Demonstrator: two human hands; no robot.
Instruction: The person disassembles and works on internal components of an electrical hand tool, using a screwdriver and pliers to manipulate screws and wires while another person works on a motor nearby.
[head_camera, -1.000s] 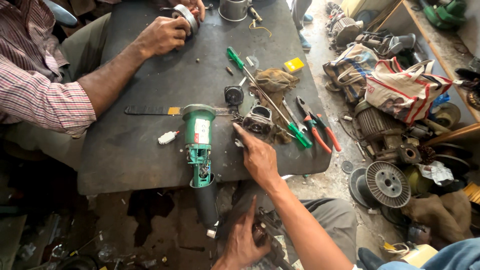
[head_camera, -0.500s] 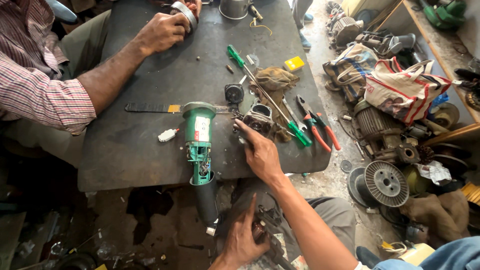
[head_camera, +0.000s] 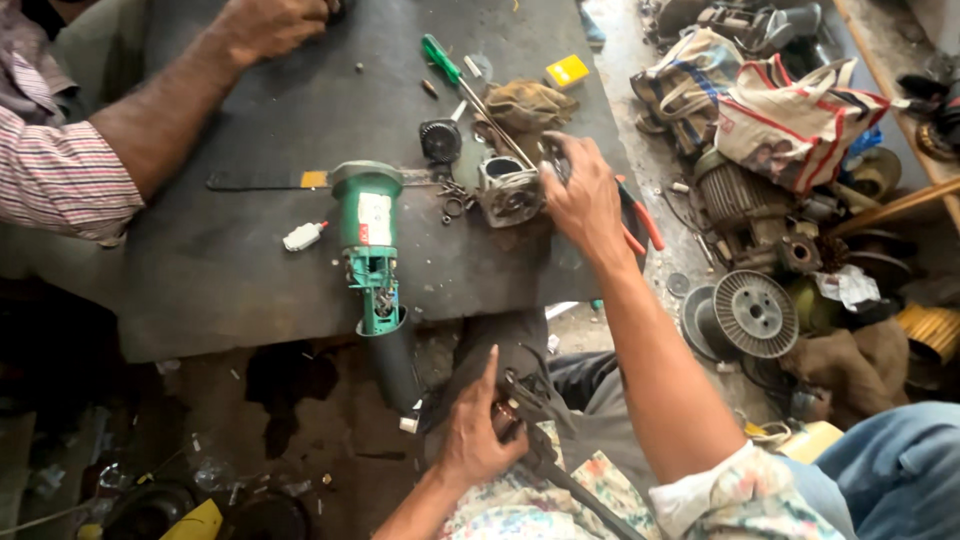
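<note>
Hands first: the right hand (head_camera: 583, 190) sits at centre right of the frame, fingers curled down over small parts just right of the grey gear housing (head_camera: 508, 192); what it grips is hidden under the palm, so I cannot tell. A second ago it lay lower, nearer the bench (head_camera: 200, 280) edge, and it has since slid up and right, past the housing toward the red-handled pliers (head_camera: 640, 222). That suggests it is picking among the loose pieces rather than working on the grinder body (head_camera: 368, 240), which lies untouched at centre, green, its open end toward the lower edge of the bench.

The left hand (head_camera: 478, 430), low in the frame over the lap, is clenched on a dark metal part (head_camera: 520, 420); it has barely shifted.

Around the housing: a black round part (head_camera: 440, 140) above left, washers and screws (head_camera: 452, 200) between it and the housing, a green-handled screwdriver (head_camera: 440, 58) toward the top, a brown rag (head_camera: 525, 100), and a yellow block (head_camera: 567, 71). A white plug-like piece (head_camera: 303, 236) lies left of the grinder.

Another person's forearm (head_camera: 170, 110) in a striped sleeve crosses the upper left, their hand (head_camera: 270, 22) closed on something at the top edge.
</note>
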